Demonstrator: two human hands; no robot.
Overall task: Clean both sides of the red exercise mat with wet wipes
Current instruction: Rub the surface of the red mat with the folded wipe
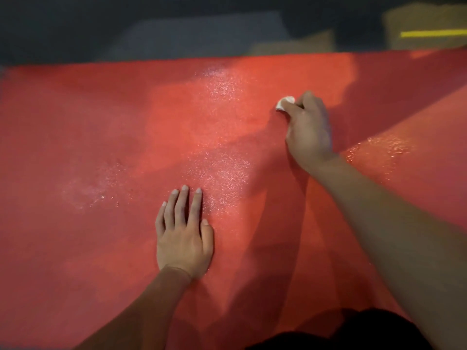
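The red exercise mat [101, 147] is spread flat across almost the whole view, from the near edge to a far edge that meets a dark floor [126, 29]. Glistening wet patches are seen on its textured surface, in the middle, toward the left and at the right beside the right forearm.

A small white wet wipe [285, 103] is held bunched in the right hand [309, 130], right of centre in the far half of the mat. The fingers are curled round it, only a crumpled end is left showing past the fingertips, and the wipe is pressed against the mat.

The left hand [183, 236] is laid palm down on the mat, nearer and left of the right hand. Its fingers are stretched out straight and slightly spread, the thumb is kept alongside, and nothing is gripped.

A yellow line [433, 34] is visible on a brownish surface at the far right, beyond the mat. Dark clothing [353, 332] is seen at the near edge.
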